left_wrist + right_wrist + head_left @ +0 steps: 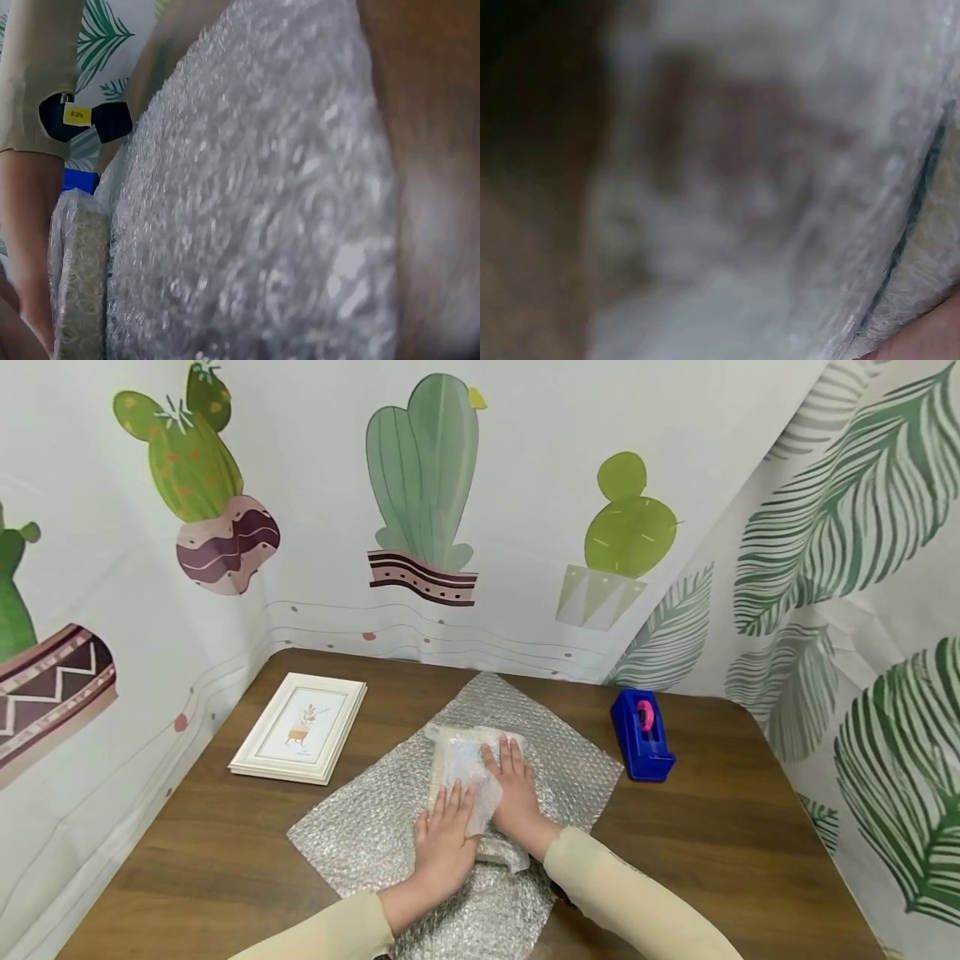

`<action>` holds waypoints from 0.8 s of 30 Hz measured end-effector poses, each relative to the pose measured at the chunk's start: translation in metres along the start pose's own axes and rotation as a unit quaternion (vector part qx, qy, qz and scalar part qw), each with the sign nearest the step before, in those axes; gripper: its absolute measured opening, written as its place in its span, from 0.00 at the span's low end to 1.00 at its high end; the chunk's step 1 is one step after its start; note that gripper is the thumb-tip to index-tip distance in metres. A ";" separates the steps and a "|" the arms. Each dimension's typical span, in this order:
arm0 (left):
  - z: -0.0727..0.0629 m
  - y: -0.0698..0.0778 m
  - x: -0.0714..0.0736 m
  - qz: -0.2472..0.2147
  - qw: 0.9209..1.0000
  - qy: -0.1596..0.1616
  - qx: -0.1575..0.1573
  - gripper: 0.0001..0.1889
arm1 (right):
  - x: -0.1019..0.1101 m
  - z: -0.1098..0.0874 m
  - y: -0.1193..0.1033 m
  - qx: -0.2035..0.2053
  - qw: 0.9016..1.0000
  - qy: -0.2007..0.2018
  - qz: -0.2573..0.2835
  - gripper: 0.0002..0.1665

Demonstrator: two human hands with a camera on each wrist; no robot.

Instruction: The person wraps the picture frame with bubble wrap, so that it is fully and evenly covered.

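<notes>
A flat, pale rectangular package (468,752), covered in bubble wrap, lies in the middle of a large silvery bubble wrap sheet (375,818). My left hand (446,843) rests on its lower left part with fingers extended. Over its right side lies my right hand (516,789), fingers also straight and pressing on the top. In the left wrist view the package's wrapped side (82,292) shows, with the bubble wrap (255,187) spread beside it. The right wrist view is mostly blurred wrap (780,225), with a sliver of a hand (926,334) at the lower right corner.
A white picture frame (348,727) with a small plant drawing lies on the brown wooden table (217,852) to the left. On the right stands a blue tape dispenser (647,760) with a pink roll. Patterned cloth (525,527) hangs behind the table.
</notes>
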State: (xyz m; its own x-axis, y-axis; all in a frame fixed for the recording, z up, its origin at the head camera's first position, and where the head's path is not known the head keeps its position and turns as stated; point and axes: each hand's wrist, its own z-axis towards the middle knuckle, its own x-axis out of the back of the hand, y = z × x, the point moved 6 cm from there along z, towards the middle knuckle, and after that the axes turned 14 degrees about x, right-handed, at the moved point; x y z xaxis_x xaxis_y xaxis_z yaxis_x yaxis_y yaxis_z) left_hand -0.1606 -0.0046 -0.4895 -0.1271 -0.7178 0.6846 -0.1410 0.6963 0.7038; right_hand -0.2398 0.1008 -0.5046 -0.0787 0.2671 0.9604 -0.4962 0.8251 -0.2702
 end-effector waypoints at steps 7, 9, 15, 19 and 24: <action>-0.004 0.004 -0.010 0.142 0.989 0.015 -0.046 0.36 | -0.001 -0.002 0.005 0.006 0.998 0.058 0.020 0.36; -0.007 0.004 -0.012 0.172 0.983 0.018 -0.062 0.36 | 0.001 -0.003 0.006 0.003 0.996 0.068 0.053 0.34; -0.008 0.004 -0.015 0.201 0.977 0.007 -0.070 0.38 | 0.010 -0.001 0.009 -0.011 0.979 0.087 0.182 0.29; -0.006 0.003 -0.015 0.213 0.974 -0.003 -0.071 0.40 | 0.015 0.003 0.010 -0.025 0.965 0.066 0.253 0.34; -0.005 0.010 -0.013 0.238 0.968 -0.024 -0.072 0.40 | 0.019 0.005 0.009 -0.034 0.970 -0.019 0.240 0.46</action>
State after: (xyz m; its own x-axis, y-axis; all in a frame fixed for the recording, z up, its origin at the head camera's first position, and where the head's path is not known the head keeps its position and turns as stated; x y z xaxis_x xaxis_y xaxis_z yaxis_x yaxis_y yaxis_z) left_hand -0.1553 0.0115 -0.4901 -0.1892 -0.3131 0.9307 0.0823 0.9394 0.3327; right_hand -0.2499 0.1114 -0.4887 -0.3197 0.6114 0.7239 -0.3360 0.6412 -0.6899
